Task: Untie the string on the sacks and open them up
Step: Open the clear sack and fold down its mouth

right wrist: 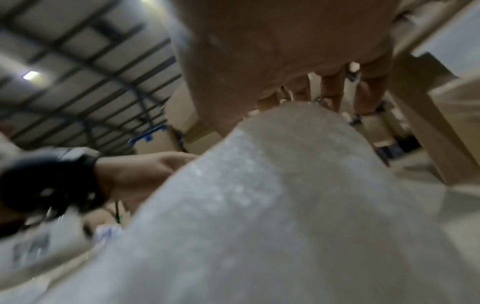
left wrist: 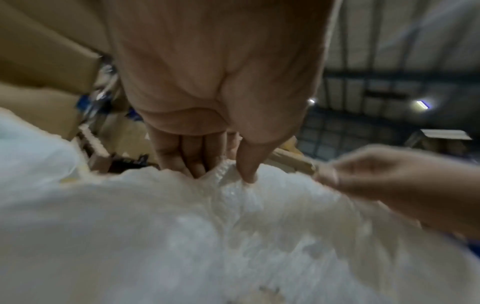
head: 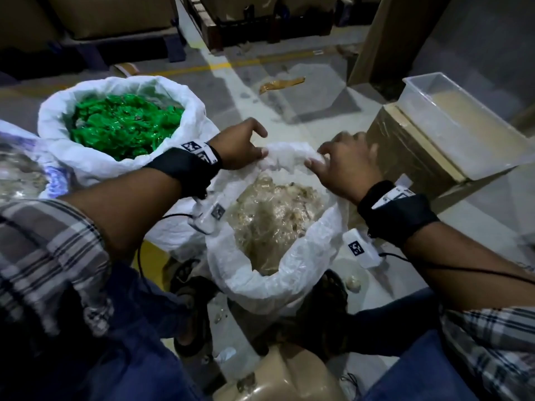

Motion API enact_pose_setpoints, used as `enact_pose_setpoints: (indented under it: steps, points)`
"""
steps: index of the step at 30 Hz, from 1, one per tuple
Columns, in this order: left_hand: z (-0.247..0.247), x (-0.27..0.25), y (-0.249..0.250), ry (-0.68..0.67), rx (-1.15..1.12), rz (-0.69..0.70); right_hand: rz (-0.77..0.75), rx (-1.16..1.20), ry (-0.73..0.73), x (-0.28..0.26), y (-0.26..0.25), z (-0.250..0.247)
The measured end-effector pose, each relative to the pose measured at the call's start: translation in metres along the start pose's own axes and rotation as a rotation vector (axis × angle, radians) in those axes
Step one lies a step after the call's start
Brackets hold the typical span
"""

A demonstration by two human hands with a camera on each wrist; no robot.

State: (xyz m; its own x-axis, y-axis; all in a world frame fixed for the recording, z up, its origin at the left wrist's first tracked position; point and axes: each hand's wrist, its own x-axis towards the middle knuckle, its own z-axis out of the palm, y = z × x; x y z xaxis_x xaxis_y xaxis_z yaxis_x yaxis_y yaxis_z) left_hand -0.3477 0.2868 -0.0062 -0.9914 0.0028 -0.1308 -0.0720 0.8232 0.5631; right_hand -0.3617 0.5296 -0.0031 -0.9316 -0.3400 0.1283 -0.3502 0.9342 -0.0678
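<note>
Currently the white woven sack [head: 278, 273] stands open on the floor between the person's feet, pale wrapped pieces showing inside; left hand [head: 241, 147] and right hand [head: 344, 166] both pinch its bunched far rim. Only the left wrist view shows that thumb [left wrist: 246, 162] and fingers [left wrist: 179, 156] clamping the fabric fold; the right wrist view is blurred, fingertips hidden behind cloth. Beside it, head view only: open sack of green packets [head: 124, 125], cardboard box [head: 411, 151] bearing a clear plastic tub [head: 463, 123].

Three white sacks [head: 260, 285], two hands [head: 240, 146], one cardboard box [head: 411, 151], one clear tub [head: 463, 120].
</note>
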Motion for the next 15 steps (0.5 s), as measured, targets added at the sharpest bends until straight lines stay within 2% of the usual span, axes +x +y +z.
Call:
enact_pose_setpoints:
  steps: [1,2,4,5,7,8,9,11,13,15]
  points:
    - [-0.002,0.001,-0.002,0.006,-0.081,-0.049,0.002,-0.035,-0.031,-0.002,-0.002,-0.001]
    - [-0.003,0.002,-0.003,-0.001,-0.187,-0.104,0.024,0.047,-0.073,-0.001,-0.003,-0.003]
    - [-0.001,0.001,-0.002,-0.050,-0.445,-0.221,0.107,0.371,-0.197,0.003,0.001,-0.005]
    - [0.001,0.001,-0.002,-0.065,-0.572,-0.271,0.183,0.570,-0.259,0.007,0.003,-0.007]
    - [-0.001,0.003,-0.005,-0.076,-0.788,-0.364,0.458,1.073,-0.454,0.014,0.012,-0.011]
    - [-0.004,0.004,-0.009,-0.121,-0.882,-0.414,0.593,1.301,-0.579,0.015,0.017,-0.013]
    - [-0.009,0.004,-0.011,-0.209,-0.977,-0.469,0.669,1.421,-0.673,0.015,0.023,-0.016]
    - [-0.017,0.003,-0.015,-0.403,-1.097,-0.541,0.688,1.445,-0.744,0.018,0.032,-0.015]
    - [-0.019,0.005,-0.015,-0.438,-1.145,-0.559,0.742,1.483,-0.754,0.021,0.034,-0.012]
    - [-0.016,0.008,-0.015,-0.405,-1.159,-0.546,0.707,1.365,-0.650,0.024,0.030,-0.008]
